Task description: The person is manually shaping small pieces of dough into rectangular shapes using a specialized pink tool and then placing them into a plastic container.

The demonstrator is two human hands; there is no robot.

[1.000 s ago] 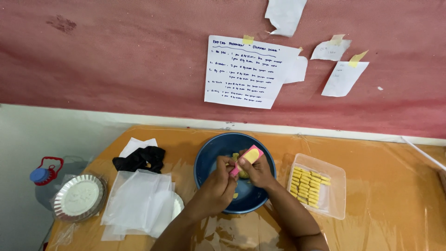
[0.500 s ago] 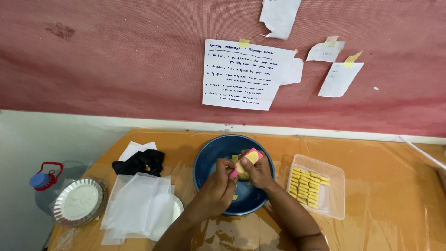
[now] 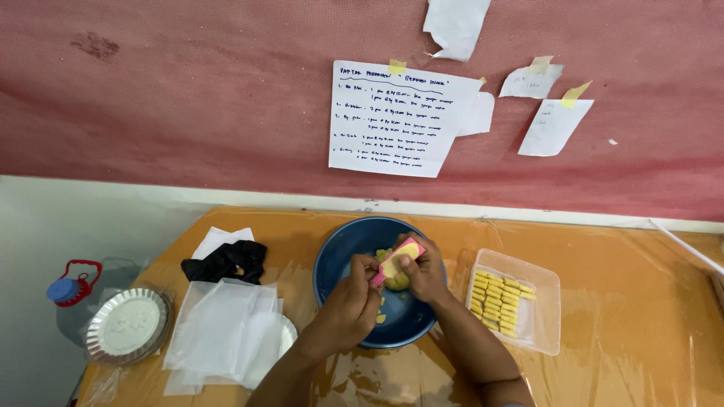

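Both forearms come up from the bottom edge and meet over a blue bowl (image 3: 339,260) at the middle of the orange table (image 3: 633,301). The left hand (image 3: 353,300) is curled narrow, its fingertips pinching the lower end of a small pink mould (image 3: 398,260) packed with yellow dough. The right hand (image 3: 424,269) is closed around the mould's upper end and also cups a lump of dough (image 3: 397,281) just beneath it. Mould and dough hang above the bowl's middle; a few dough scraps (image 3: 381,318) lie on the bowl's floor at about 6 o'clock.

At 3 o'clock from the bowl, just beside it, a clear plastic tray (image 3: 547,301) holds rows of small yellow dough sticks (image 3: 498,298). At 9 o'clock lies a stack of clear plastic sheets (image 3: 222,332). Beyond them at 10 o'clock sits a crumpled black cloth (image 3: 226,260) on white paper. Farther left, at the table's edge, is a fluted foil dish (image 3: 124,325) of white powder, and past it a bottle with a blue cap (image 3: 64,286).

At 12 o'clock, on the red wall (image 3: 188,98), a handwritten sheet (image 3: 396,120) and smaller notes (image 3: 554,124) are taped up.
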